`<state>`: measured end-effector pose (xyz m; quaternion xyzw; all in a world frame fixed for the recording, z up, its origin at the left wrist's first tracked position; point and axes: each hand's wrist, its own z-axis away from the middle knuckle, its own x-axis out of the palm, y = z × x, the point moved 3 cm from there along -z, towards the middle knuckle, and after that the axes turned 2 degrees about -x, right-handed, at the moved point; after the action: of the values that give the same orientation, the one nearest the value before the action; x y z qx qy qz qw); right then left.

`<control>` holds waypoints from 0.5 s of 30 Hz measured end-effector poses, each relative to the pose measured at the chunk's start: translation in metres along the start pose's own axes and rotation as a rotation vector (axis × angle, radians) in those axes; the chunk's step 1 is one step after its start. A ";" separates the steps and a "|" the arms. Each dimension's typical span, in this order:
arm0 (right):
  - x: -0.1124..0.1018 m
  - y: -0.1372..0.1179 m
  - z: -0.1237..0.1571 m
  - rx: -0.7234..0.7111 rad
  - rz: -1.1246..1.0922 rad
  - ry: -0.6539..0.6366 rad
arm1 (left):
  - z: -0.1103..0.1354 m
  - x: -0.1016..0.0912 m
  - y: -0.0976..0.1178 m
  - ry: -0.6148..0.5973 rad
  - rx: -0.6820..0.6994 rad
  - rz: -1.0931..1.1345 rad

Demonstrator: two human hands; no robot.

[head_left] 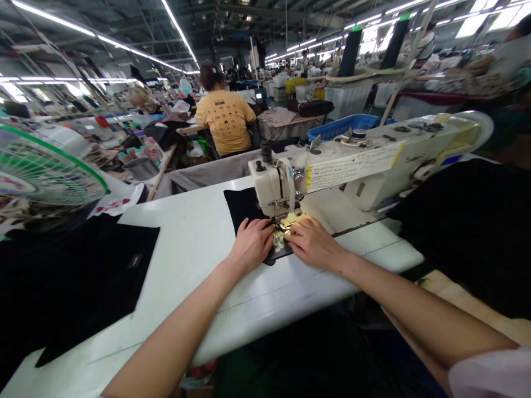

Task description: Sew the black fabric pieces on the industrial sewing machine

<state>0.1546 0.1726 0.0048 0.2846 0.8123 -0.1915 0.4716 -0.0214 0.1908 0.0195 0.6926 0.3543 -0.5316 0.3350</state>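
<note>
A cream sewing machine [352, 166] stands on the white table [194, 237]. A piece of black fabric [243, 207] lies under its needle head. My left hand [251, 243] rests flat on the fabric just left of the presser foot, fingers stretched forward. My right hand [313, 240] lies on the fabric's right side by the lit needle plate, fingers curled and pinched together at the fabric edge.
A stack of black fabric pieces [78, 276] lies at the table's left. A green-rimmed fan [45, 166] stands at far left. More black cloth [473, 221] is heaped on the right. A person in a yellow shirt [226, 121] sits ahead; a blue basket [344, 126] is behind the machine.
</note>
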 end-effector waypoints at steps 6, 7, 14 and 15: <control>-0.011 -0.031 0.032 0.046 -0.062 0.004 | 0.005 0.003 0.002 0.020 -0.004 0.001; -0.010 -0.034 0.036 0.043 -0.078 0.021 | 0.006 0.004 0.001 0.016 -0.022 -0.003; -0.004 -0.040 0.040 0.046 -0.083 0.095 | 0.008 0.012 -0.001 0.045 -0.185 -0.036; -0.007 -0.040 0.039 0.032 -0.063 0.077 | 0.009 0.013 -0.003 0.038 -0.250 -0.067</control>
<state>0.1571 0.1175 -0.0056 0.2736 0.8353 -0.2081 0.4290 -0.0256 0.1868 0.0047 0.6430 0.4470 -0.4810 0.3941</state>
